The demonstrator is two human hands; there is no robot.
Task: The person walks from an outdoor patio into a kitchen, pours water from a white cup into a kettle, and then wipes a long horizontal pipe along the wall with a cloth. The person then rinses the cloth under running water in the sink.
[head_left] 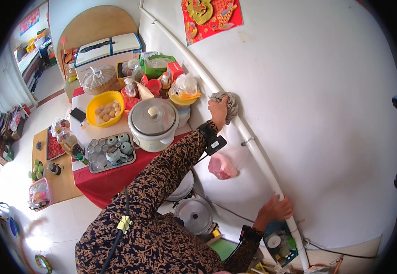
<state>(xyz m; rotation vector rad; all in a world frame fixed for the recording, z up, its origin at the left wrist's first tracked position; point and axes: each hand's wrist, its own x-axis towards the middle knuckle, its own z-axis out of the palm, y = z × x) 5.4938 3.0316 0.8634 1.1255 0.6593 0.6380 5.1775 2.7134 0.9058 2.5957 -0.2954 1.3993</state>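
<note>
Grey-ish rag (pixel 226 103), white pipe (pixel 253 150)

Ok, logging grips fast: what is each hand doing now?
Left hand: closed, pressing a grey rag on the white pipe.
Right hand: gripping the pipe.

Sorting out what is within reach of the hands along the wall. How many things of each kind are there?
Hands: 2, left hand and right hand
Grey cloth under the left hand: 1
White pipe, touched by the right hand: 1
Pink bag hanging below the pipe: 1
Total: 5
</note>
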